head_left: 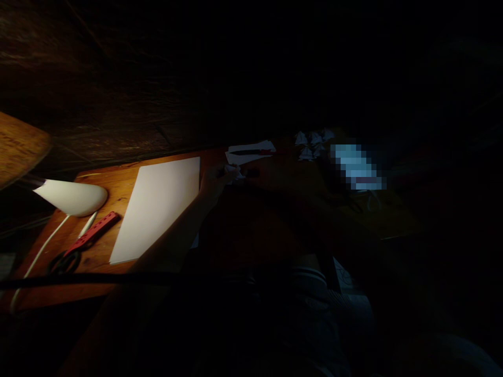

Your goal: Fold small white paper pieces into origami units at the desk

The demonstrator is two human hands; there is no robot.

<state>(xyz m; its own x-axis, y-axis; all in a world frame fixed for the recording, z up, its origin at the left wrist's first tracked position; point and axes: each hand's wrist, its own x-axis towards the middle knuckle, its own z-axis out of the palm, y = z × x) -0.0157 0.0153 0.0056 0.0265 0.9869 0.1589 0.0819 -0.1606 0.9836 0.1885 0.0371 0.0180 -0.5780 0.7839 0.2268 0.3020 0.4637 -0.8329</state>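
Observation:
My left hand is closed, its fingers pinching a small piece of folded white paper above the middle of the table. Close by on the right side of that paper is my right hand, sunk in deep shadow. Its fingers are too dark to make out, so I cannot tell whether they grip the paper. Beneath my left forearm lies a large stack of white paper sheets. Just beyond the hands, a dark, slim tool with a red end rests on smaller white paper pieces.
Several folded paper pieces stand at the back right, near a bright pixelated device. On the left are a white lamp, a red power strip and a black coiled cable on the wooden table. A dark cord crosses the foreground.

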